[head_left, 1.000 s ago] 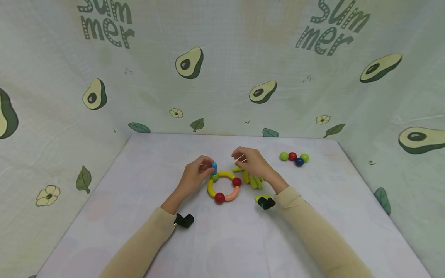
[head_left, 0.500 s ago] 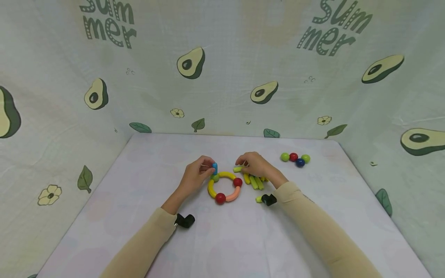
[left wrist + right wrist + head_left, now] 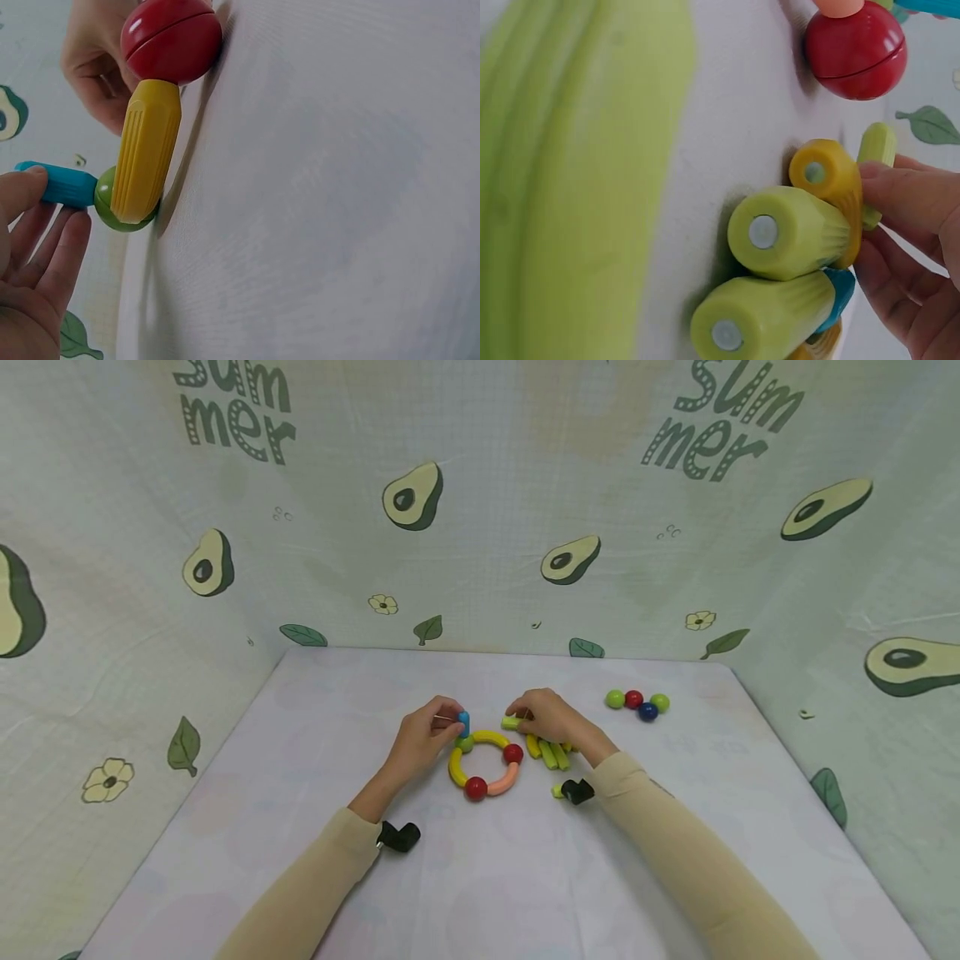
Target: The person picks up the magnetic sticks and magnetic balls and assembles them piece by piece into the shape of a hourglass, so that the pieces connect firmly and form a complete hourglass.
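Observation:
My left hand [image 3: 416,737] pinches a blue magnetic rod [image 3: 67,186] between thumb and fingers. The rod stands upright on a green ball [image 3: 465,744], end against it. That ball belongs to a ring lying on the table: two yellow rods [image 3: 490,737], a peach curved rod [image 3: 502,780] and two red balls [image 3: 513,753]. Over the pile to the right, my right hand [image 3: 553,714] pinches a light green rod [image 3: 877,146] at the pile's far side. Its far end is partly hidden by the thumb.
Under the right hand lie several light green rods [image 3: 791,232], a yellow curved rod [image 3: 825,176] and a blue piece [image 3: 838,296]. A lone light green rod [image 3: 557,791] is closer to me, under the wrist camera. Green, red and dark blue balls [image 3: 648,712] sit at the back right.
My right hand has come down from above the pile onto the light green rod, which has shifted slightly left. My left hand keeps its hold on the blue rod.

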Tool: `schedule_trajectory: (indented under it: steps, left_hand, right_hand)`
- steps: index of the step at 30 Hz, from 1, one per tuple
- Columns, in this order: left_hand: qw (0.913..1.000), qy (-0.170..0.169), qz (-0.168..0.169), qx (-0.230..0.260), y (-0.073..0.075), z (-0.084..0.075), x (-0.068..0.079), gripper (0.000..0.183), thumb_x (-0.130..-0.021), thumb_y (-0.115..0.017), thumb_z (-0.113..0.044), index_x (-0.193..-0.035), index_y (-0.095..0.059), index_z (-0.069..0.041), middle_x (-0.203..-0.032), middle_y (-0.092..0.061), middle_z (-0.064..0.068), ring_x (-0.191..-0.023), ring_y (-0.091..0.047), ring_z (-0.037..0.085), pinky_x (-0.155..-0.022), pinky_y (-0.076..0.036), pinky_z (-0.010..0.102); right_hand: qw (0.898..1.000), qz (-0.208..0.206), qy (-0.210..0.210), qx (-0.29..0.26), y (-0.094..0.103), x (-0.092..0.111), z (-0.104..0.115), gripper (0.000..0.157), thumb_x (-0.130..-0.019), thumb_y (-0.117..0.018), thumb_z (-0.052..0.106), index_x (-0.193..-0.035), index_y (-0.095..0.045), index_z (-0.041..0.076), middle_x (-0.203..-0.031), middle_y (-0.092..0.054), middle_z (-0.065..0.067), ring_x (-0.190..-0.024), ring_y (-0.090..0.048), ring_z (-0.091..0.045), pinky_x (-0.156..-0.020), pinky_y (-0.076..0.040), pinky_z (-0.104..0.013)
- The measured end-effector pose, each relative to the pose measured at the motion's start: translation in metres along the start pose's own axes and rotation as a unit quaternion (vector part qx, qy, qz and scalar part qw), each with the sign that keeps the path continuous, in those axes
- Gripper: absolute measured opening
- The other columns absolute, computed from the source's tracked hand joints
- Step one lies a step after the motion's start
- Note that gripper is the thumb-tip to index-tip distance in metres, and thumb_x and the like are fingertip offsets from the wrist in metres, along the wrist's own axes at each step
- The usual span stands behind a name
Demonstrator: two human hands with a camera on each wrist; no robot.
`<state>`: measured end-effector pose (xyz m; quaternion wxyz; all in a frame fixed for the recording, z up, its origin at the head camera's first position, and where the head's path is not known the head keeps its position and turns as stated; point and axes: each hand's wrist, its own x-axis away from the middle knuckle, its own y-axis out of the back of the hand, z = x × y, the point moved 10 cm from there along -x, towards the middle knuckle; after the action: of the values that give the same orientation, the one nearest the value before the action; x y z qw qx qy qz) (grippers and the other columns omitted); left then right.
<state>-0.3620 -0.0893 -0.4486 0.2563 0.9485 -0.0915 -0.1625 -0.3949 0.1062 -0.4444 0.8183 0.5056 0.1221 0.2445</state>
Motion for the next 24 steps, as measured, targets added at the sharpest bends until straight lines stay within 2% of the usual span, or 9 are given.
schedule_trajectory:
  steps: [8,24]
  left_hand:
    - [0.9999,0.009,0.005,-0.007,0.0,-0.001,0.0,0.023,-0.102,-0.073,-0.014,-0.123,-0.064,-0.015,-0.119,-0.072,0.005,-0.11,-0.071,0.021,-0.1,-0.06,0.036]
    - [0.9999,0.0,0.011,0.009,0.0,-0.002,0.0,0.023,-0.102,-0.073,-0.014,-0.123,-0.064,-0.014,-0.121,-0.072,0.006,-0.11,-0.072,0.021,-0.1,-0.06,0.036]
  right_hand:
    - [0.998,-0.045,0.014,-0.039,0.016,0.01,0.005,0.028,-0.103,-0.071,0.009,-0.13,-0.074,0.009,-0.119,-0.073,-0.008,-0.106,-0.067,-0.024,-0.098,-0.059,-0.041]
    - [0.992,-0.076,0.025,-0.101,0.022,0.04,0.021,0.03,-0.099,-0.076,0.01,-0.13,-0.071,0.01,-0.118,-0.074,-0.005,-0.105,-0.07,-0.021,-0.095,-0.061,-0.039]
